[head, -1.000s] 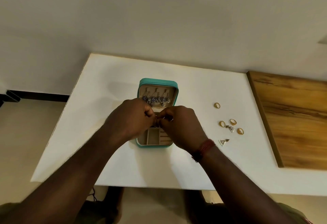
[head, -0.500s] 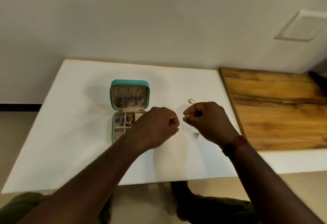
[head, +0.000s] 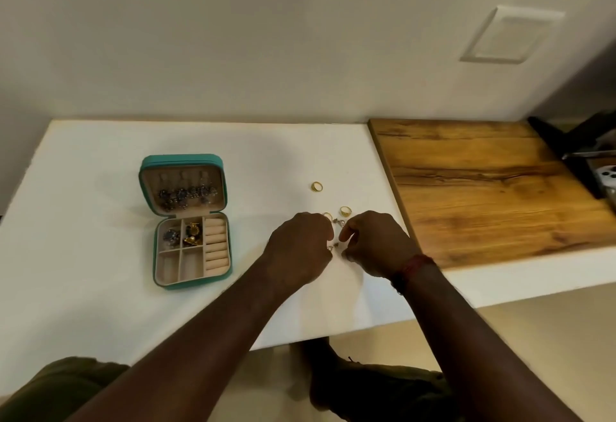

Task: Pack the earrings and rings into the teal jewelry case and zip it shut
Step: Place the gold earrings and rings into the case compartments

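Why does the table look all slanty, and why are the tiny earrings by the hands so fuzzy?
Head view: the wide-angle lens skews the white table; the earrings between left hand and right hand are tiny and soft, details lost.

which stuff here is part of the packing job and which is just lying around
Part of the job:
teal jewelry case, open, some pieces inside
far gold ring
near gold ring
small silver earrings between the hands
left hand and right hand, both at the earrings

Just lying about:
wooden board
dark object at the right edge
wall plate
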